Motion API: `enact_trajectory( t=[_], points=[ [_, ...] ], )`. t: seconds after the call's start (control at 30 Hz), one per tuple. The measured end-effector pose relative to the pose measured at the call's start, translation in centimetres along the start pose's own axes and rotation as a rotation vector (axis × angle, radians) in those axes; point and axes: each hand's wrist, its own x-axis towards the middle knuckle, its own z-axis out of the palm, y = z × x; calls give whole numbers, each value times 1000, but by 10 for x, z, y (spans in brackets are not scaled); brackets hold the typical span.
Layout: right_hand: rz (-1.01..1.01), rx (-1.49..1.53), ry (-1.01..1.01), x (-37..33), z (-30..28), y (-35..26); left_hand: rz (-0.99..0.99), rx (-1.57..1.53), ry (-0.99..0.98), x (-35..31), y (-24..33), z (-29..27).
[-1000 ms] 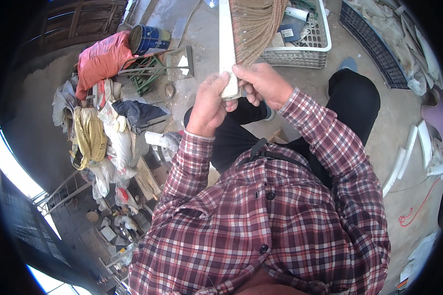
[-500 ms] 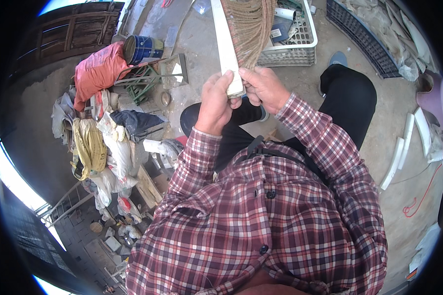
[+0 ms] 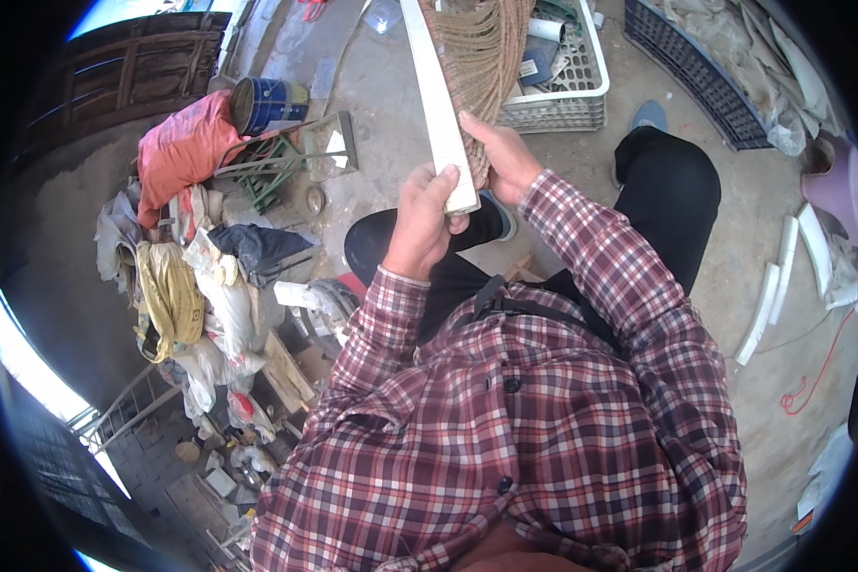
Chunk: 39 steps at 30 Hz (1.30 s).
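Observation:
A long white strip (image 3: pixel 431 86) slants from the top edge of the view down to my hands. My left hand (image 3: pixel 422 217) is closed round its near end, thumb on the top face. Along the strip's right side runs a thick bundle of brown cords (image 3: pixel 491 48), looped and gathered toward its near end. My right hand (image 3: pixel 507 160) is at that gathered end, thumb stretched up along the cords. Its other fingers curl behind the bundle and are mostly hidden.
Beyond my right hand stands a white plastic basket (image 3: pixel 555 116) with a tube and small items. A dark crate (image 3: pixel 701 86) holds plastic scraps. On the left are a blue bucket (image 3: pixel 272 105), a red sack (image 3: pixel 186 157) and piled bags. White curved strips (image 3: pixel 758 315) lie right.
My right hand has come off the strip's end and moved up onto the cords. The strip's near end sits slightly lower, still in my left hand.

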Motion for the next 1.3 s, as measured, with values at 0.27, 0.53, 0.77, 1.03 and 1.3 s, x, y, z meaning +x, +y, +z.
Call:
enact_trajectory(
  t=[0.27,0.53,0.77,1.03,1.3],
  points=[
    [19,-255,-59,-1,-2,-1,38,-16,37,0,-3,-13],
    [67,-253,-47,-7,-4,-7,33,47,73,3,-3,-10],
    [54,-200,-176,-10,-3,-10,74,10,78,2,6,-5],
    [-27,-163,-160,-8,-1,-6,65,81,100,-1,21,3],
    [-54,-183,-83,1,1,-10,59,70,71,9,20,3]
  ],
)
